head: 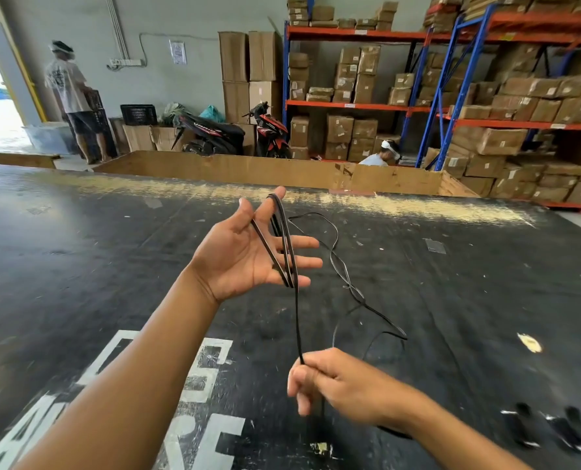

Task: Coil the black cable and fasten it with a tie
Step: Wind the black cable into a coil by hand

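Note:
My left hand (245, 252) is held palm up above the black table, fingers spread. Loops of the black cable (287, 245) run from the raised index finger down to the little finger. One strand drops straight from there to my right hand (329, 378), which pinches it between thumb and fingers. The loose rest of the cable (350, 286) snakes over the table to the right of both hands. No tie can be made out with certainty.
The black table (112, 249) has white painted letters near me and a worn pale strip at its far edge. Two small dark objects (550, 429) lie at the lower right. Behind stand a cardboard bin (282, 171), scooters, shelving with boxes, and two other people.

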